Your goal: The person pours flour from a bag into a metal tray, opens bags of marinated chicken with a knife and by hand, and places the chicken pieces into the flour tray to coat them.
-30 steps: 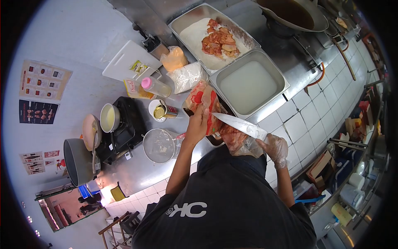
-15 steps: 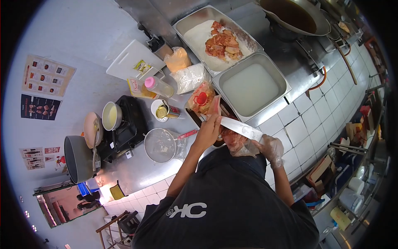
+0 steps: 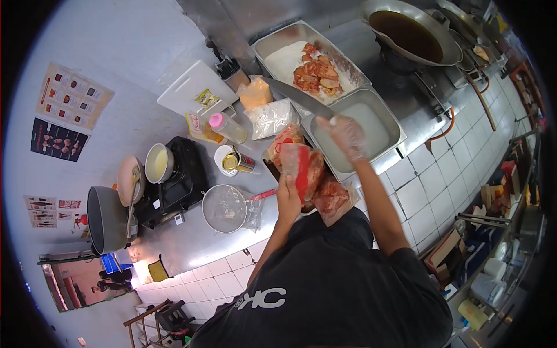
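My left hand [image 3: 289, 196] is closed on a plastic bag [image 3: 303, 168] with red print, which holds raw meat. My right hand [image 3: 347, 138], in a clear glove, grips a large knife [image 3: 299, 95] above the steel pan of cloudy liquid [image 3: 380, 124]; the blade points up and to the left. Close to my body, more raw meat [image 3: 333, 200] shows in clear plastic. Behind the knife, a steel pan of white flour [image 3: 284, 61] holds pieces of reddish meat [image 3: 317, 74].
A wok of dark liquid [image 3: 409, 35] stands at the upper right. Left of my hands are a strainer [image 3: 224, 209], an opened can [image 3: 231, 161], a pink-capped bottle [image 3: 229, 127] and a black stove [image 3: 180, 174]. A white board [image 3: 194, 90] leans against the wall.
My right hand has lifted the knife away from the bag, up over the pan of liquid. My left hand has moved slightly down and left and now holds the printed bag.
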`<state>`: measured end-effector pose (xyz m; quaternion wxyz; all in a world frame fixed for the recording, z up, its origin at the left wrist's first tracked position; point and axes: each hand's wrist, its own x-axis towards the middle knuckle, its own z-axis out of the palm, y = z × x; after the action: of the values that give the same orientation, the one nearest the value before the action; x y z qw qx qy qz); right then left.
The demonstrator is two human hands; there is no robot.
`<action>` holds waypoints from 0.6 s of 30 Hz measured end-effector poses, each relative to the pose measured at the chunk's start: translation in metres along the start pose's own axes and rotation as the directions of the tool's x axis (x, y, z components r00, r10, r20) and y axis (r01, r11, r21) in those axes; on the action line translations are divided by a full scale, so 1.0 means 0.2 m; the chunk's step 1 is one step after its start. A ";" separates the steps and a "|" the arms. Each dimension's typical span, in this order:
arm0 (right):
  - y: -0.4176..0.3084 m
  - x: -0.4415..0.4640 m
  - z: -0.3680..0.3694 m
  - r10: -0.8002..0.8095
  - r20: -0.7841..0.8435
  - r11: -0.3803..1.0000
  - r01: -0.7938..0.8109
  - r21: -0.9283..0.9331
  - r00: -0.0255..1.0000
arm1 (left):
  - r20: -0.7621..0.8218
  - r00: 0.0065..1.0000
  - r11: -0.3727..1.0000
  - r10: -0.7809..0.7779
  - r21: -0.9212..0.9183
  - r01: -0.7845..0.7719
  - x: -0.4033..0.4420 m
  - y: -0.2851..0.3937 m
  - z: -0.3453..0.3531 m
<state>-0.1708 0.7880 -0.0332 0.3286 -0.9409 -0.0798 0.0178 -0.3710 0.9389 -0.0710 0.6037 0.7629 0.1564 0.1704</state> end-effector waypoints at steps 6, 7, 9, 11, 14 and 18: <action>0.05 0.02 -0.22 -0.156 0.137 0.981 0.169 -0.090 0.978 | 0.017 0.998 0.996 0.066 0.061 -0.067 0.16 -0.04 -0.04; 0.03 0.06 -0.25 -0.200 0.142 0.971 0.215 -0.102 0.969 | 0.076 0.996 0.993 0.036 0.108 -0.044 0.15 -0.08 -0.05; -0.05 0.15 -0.31 -0.149 0.350 0.985 0.172 -0.033 0.925 | 0.104 0.994 0.989 0.021 0.142 -0.036 0.12 -0.11 -0.04; -0.25 0.30 -0.43 -0.150 0.418 0.977 0.198 -0.074 0.896 | 0.107 0.986 0.990 0.131 0.042 -0.136 0.11 -0.07 0.01; -0.41 0.72 -0.40 -0.154 0.644 0.957 0.275 -0.091 0.749 | 0.243 0.955 0.981 0.168 0.058 -0.188 0.10 -0.01 0.01; -0.88 1.09 -0.38 -0.067 0.784 0.972 0.219 -0.089 0.617 | 0.228 0.944 0.961 0.238 0.087 -0.263 0.09 -0.06 0.02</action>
<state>0.0259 0.9132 0.1400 0.1778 -0.8568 -0.2898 0.3876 -0.3533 0.9468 -0.0816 0.5452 0.8243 0.0015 0.1528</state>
